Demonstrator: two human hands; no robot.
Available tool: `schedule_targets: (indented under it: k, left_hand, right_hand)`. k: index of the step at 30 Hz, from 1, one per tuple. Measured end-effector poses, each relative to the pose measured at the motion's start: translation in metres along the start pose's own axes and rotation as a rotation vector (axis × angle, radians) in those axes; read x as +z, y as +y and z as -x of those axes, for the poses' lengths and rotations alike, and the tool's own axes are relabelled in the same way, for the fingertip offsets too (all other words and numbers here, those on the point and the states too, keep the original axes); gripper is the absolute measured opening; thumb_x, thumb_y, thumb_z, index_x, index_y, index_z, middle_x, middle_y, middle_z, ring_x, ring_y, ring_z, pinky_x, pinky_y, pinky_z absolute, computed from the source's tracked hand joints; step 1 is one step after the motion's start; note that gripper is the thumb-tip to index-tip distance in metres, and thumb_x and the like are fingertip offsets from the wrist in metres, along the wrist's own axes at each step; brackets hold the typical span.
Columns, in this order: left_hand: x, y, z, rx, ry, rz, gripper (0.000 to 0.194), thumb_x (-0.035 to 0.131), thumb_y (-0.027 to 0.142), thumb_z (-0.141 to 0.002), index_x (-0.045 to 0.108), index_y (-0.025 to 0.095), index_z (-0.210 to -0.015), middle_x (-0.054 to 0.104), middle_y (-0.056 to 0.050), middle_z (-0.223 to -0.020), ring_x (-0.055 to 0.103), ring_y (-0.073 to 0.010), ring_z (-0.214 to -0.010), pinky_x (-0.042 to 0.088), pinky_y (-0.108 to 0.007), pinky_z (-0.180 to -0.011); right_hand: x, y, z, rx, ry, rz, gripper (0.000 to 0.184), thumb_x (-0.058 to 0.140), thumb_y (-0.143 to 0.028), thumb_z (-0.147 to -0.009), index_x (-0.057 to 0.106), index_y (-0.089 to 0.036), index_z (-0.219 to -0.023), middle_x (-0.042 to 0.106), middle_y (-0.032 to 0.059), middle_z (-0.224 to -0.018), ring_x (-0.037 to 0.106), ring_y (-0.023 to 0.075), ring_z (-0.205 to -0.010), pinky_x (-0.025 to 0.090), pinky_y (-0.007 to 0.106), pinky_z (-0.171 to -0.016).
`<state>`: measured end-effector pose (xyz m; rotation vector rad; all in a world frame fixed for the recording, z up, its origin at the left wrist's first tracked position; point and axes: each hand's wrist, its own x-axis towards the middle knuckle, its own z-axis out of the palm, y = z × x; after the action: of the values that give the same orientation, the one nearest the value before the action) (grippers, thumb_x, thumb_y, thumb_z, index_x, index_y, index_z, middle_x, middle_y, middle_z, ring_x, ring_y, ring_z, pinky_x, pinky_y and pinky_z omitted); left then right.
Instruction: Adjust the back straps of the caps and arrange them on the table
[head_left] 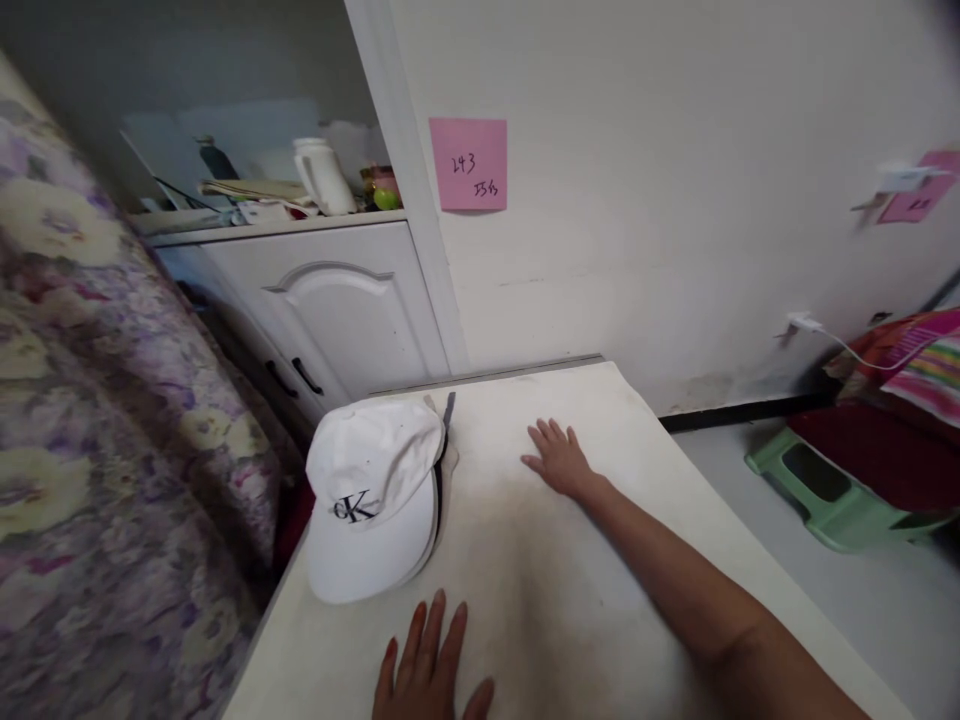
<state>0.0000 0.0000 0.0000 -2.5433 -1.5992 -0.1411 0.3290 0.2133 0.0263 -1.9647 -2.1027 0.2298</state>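
Observation:
A white baseball cap (375, 470) with a dark "CK" mark lies at the left of the white tabletop (622, 580), its brim toward me. Behind its right edge show a dark edge and some beige, maybe more caps underneath; most of that is hidden. Just below the brim, my left hand (427, 670) is palm down with fingers spread, cut off by the bottom of the view. Farther out, my right hand (559, 460) rests flat on the table, fingers apart, to the right of the cap. Both hands hold nothing.
Left of the table hangs a flowered curtain (112, 430). A white cabinet (337, 320) behind carries a white jug (324, 178) and clutter. Pink notes (469, 165) stick to the wall. A green stool (847, 510) with a dark red top stands at right.

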Motion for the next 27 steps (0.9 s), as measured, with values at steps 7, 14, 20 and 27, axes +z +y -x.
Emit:
schedule_targets:
  k: [7,14,20,27]
  left_hand:
    - [-0.009,0.012,0.000,0.000,0.132,-0.034,0.059,0.046,0.052,-0.095,0.041,0.030,-0.150,0.040,-0.007,-0.157,0.044,-0.0325,-0.140,0.040,-0.054,-0.107]
    - [-0.024,0.020,-0.002,-0.056,0.064,0.018,0.057,0.042,0.050,-0.097,0.045,0.027,-0.149,0.039,-0.009,-0.157,0.040,-0.0329,-0.143,0.036,-0.057,-0.111]
    - [-0.034,0.025,-0.002,-0.060,0.018,0.044,0.055,0.041,0.047,-0.098,0.048,0.023,-0.147,0.038,-0.010,-0.157,0.038,-0.0326,-0.144,0.034,-0.057,-0.113]
    - [-0.038,0.014,0.024,-0.179,-0.005,0.094,0.057,0.044,0.045,-0.096,0.047,0.019,-0.148,0.038,-0.011,-0.157,0.034,-0.0323,-0.146,0.031,-0.055,-0.115]
  right_hand:
    - [-0.001,-0.016,0.003,0.013,-0.038,0.016,0.067,0.028,-0.055,-0.101,0.029,-0.016,-0.155,0.020,0.0129,-0.165,0.014,0.0340,-0.152,0.011,0.057,-0.118]
    - [0.003,-0.036,0.077,0.011,-0.013,0.058,0.066,0.029,-0.052,-0.102,0.027,-0.016,-0.156,0.018,0.0130,-0.166,0.012,0.0329,-0.153,0.007,0.052,-0.120]
    - [-0.006,0.001,0.149,0.118,-0.025,0.096,0.071,0.032,-0.057,-0.099,0.028,-0.016,-0.156,0.019,0.0136,-0.165,0.013,0.0348,-0.152,0.012,0.055,-0.119]
    - [-0.012,0.103,0.247,0.398,0.121,0.265,0.072,0.030,-0.057,-0.098,0.033,-0.014,-0.154,0.030,0.0152,-0.162,0.025,0.0351,-0.149,0.025,0.054,-0.115]
